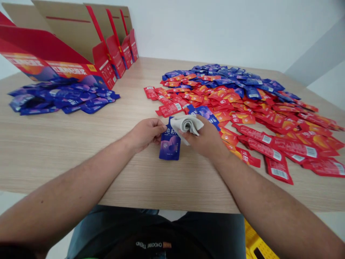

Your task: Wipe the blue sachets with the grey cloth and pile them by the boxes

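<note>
My left hand [145, 133] pinches the upper left edge of a blue packet [169, 145] that lies on the wooden table [81, 144]. My right hand [206, 138] is closed round a folded grey-white cloth [186, 124] and presses it onto the top of that packet. A big heap of red, orange and blue packets [242, 104] spreads to the right, just behind and beside my right hand.
A pile of blue packets [61, 99] lies at the far left. Behind it stand several open red cardboard boxes [81, 50] along the wall. A yellow crate [256, 244] shows below the table's near edge at the right.
</note>
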Demonstrator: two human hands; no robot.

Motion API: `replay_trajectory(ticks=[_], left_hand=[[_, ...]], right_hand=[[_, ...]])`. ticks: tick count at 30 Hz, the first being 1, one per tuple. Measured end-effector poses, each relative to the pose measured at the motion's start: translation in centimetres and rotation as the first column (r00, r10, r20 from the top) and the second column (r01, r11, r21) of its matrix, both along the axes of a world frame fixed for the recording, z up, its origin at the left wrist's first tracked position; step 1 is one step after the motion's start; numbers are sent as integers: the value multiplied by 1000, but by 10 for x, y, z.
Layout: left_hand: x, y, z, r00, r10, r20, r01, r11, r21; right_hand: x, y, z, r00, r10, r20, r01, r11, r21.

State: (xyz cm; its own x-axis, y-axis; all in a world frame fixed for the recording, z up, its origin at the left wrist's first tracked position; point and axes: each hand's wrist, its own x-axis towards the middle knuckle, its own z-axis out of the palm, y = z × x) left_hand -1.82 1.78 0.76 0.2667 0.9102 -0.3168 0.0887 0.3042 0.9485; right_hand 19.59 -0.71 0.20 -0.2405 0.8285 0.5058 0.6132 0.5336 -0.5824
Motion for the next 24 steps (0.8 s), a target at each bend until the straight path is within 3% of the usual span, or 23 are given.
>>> replay_trajectory(ticks=[6,13,15,20,21,24], left_hand=[[-1,-4,-5,994,-73,75,76,997,-31],[9,-12,-5,987,-65,144,85,987,-137],[11,-14,-5,984,-42,171,70,985,-160],[14,-17,-2,981,63,185,-28,983,-183],[14,-17,-1,981,54,186,-19,983,-184],[12,-16,-3,982,-21,188,54,984,-171]], right_hand=[[1,-4,-4,992,-79,94,76,997,35],[0,-4,-5,974,-120,193,108,992,70],[-2,-8,-5,980,-60,189,46,996,81],[-4,-15,2,941,270,202,-273,962,-10],[-2,-14,2,944,255,211,-258,966,-13],[1,-8,0,974,27,225,-36,999,34]])
